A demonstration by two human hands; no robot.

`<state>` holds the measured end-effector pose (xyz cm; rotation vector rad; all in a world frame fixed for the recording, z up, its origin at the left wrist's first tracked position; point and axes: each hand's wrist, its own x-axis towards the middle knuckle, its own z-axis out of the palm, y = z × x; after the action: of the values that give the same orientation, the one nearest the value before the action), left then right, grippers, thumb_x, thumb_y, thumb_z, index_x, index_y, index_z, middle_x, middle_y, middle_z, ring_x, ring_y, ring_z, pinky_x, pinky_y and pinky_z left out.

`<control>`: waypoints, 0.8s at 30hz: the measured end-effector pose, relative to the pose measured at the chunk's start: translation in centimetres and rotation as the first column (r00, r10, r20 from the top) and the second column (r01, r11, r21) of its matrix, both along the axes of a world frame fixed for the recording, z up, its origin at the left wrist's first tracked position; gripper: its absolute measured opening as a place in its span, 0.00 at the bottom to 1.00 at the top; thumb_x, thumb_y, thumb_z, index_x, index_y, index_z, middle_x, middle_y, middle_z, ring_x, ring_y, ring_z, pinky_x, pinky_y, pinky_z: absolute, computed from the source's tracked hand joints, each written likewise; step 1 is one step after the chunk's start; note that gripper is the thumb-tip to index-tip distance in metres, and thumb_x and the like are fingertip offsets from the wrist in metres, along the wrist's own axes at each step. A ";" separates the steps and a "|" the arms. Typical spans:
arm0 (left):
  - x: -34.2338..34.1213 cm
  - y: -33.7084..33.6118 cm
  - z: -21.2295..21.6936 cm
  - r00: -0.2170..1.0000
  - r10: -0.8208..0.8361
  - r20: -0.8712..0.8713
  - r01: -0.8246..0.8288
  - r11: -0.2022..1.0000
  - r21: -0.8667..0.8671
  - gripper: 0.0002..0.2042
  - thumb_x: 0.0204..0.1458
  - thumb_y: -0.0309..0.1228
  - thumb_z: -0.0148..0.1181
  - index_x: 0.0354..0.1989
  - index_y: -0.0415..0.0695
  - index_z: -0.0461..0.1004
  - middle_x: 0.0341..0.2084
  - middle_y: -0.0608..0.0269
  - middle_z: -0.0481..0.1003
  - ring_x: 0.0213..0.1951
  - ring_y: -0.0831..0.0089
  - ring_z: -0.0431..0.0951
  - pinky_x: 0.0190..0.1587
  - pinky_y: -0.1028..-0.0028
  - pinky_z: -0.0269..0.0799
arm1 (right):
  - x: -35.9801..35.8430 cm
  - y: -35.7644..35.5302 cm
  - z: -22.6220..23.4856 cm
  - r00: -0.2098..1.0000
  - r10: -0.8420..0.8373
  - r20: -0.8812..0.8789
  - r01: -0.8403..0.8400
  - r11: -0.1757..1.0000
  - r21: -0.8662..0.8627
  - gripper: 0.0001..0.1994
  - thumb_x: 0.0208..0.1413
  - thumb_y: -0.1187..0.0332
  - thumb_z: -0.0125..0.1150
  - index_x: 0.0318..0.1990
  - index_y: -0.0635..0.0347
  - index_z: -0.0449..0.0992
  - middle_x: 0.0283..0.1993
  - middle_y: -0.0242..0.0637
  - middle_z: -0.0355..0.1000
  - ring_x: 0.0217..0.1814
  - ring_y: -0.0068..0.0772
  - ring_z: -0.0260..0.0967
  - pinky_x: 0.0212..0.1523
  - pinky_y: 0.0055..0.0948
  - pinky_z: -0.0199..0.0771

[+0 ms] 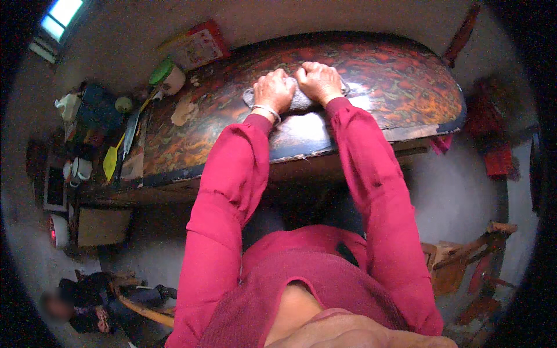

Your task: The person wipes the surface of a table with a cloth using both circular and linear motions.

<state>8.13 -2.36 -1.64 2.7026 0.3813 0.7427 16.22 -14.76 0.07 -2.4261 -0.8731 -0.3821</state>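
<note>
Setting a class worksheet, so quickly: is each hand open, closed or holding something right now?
Left hand: closed, holding one side of the crumpled grey fabric cloth.
Right hand: closed, holding the other side of that cloth.

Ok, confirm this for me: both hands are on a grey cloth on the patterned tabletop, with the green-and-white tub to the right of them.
The left hand and right hand are indeed on the grey cloth on the patterned tabletop, but the green-and-white tub stands to their left, not right, as the head view shows.
</note>
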 end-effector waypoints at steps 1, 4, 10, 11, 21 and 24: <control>-0.2 -0.3 0.5 0.999 0.004 -0.038 -0.005 1.000 -0.023 0.15 0.47 0.42 0.49 0.33 0.45 0.75 0.35 0.50 0.77 0.40 0.50 0.75 0.45 0.53 0.69 | 0.0 0.0 -0.1 1.000 -0.014 0.024 0.014 1.000 -0.015 0.18 0.53 0.56 0.44 0.31 0.55 0.79 0.36 0.48 0.77 0.40 0.48 0.75 0.42 0.45 0.73; -1.1 -0.8 0.2 1.000 0.003 -0.026 -0.003 1.000 -0.027 0.16 0.47 0.43 0.49 0.33 0.44 0.74 0.34 0.49 0.76 0.40 0.49 0.74 0.43 0.53 0.68 | -1.0 -0.5 -0.7 0.997 -0.027 0.066 0.025 0.999 0.032 0.17 0.53 0.56 0.45 0.28 0.56 0.79 0.33 0.47 0.77 0.37 0.48 0.76 0.42 0.45 0.72; -4.2 -2.4 0.1 0.999 -0.045 -0.008 0.045 0.999 -0.002 0.14 0.47 0.41 0.50 0.33 0.45 0.73 0.33 0.52 0.75 0.39 0.50 0.73 0.41 0.53 0.66 | -3.6 -2.2 -1.3 0.988 0.033 0.150 -0.055 0.988 0.141 0.14 0.50 0.59 0.49 0.24 0.54 0.77 0.28 0.45 0.76 0.33 0.46 0.75 0.36 0.46 0.70; -4.7 -2.7 0.2 0.999 -0.052 -0.008 0.052 0.999 0.002 0.13 0.47 0.41 0.50 0.32 0.45 0.73 0.32 0.52 0.75 0.39 0.50 0.73 0.41 0.53 0.66 | -4.0 -2.7 -1.3 0.986 0.035 0.162 -0.059 0.987 0.147 0.13 0.50 0.59 0.49 0.24 0.55 0.77 0.28 0.45 0.76 0.32 0.46 0.75 0.36 0.46 0.70; -5.8 -3.2 0.4 0.991 -0.127 0.050 0.125 0.991 0.044 0.12 0.49 0.39 0.50 0.32 0.44 0.71 0.30 0.50 0.75 0.35 0.49 0.73 0.39 0.55 0.68 | -5.3 -3.4 -0.2 0.993 0.072 0.089 -0.081 0.992 0.096 0.14 0.51 0.58 0.49 0.26 0.56 0.78 0.30 0.47 0.76 0.34 0.49 0.74 0.37 0.47 0.72; -4.8 -2.4 0.2 0.989 -0.132 0.063 0.131 0.991 0.020 0.12 0.48 0.40 0.51 0.31 0.44 0.71 0.30 0.50 0.75 0.35 0.49 0.73 0.39 0.56 0.68 | -4.6 -2.9 0.4 0.995 0.082 0.055 -0.085 0.995 0.059 0.15 0.52 0.58 0.47 0.28 0.56 0.78 0.33 0.47 0.76 0.37 0.49 0.75 0.42 0.46 0.72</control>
<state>3.33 -4.81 -1.48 2.6804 0.1809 0.7947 11.66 -17.69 0.45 -2.3247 -0.9683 -0.4359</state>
